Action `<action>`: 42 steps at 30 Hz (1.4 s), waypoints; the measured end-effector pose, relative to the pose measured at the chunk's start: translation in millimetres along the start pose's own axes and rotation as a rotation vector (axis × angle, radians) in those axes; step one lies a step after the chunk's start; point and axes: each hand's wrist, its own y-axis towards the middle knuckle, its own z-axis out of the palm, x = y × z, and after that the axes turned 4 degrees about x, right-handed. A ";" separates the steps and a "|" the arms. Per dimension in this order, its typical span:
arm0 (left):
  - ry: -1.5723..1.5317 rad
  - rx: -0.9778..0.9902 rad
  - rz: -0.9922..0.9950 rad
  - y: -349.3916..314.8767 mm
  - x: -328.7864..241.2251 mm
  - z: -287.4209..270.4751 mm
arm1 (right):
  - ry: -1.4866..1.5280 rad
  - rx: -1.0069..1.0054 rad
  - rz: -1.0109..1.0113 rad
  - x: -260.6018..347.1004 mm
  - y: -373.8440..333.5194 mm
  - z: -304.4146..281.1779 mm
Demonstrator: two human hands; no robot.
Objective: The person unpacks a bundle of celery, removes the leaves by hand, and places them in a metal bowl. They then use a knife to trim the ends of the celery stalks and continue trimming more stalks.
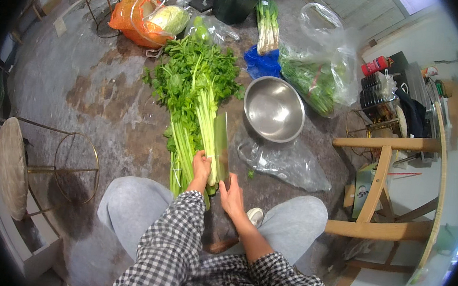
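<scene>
A big bunch of leafy celery lies on the stained floor in front of my knees, leaves pointing away from me. My left hand grips the pale stalk ends near the root. My right hand holds the handle of a broad cleaver, whose blade lies along the right side of the stalks.
An empty steel bowl sits right of the celery on clear plastic. Bags of greens, leeks, an orange bag with cabbage lie farther off. A wooden chair stands right, a round stool left.
</scene>
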 end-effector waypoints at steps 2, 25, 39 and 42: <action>0.064 -0.047 0.043 0.2 1.2 1.9 | 0.000 0.039 0.086 -1.4 -0.8 0.2; 0.573 -0.351 -0.193 -41.3 -16.4 -48.8 | 0.450 -0.077 0.073 33.5 4.5 -24.0; -0.331 -0.044 0.060 -13.3 -50.9 -47.7 | 0.266 0.000 0.101 30.1 11.1 -11.4; -0.833 0.049 0.017 9.6 -82.7 -53.5 | 0.507 0.042 0.014 63.2 11.4 -40.5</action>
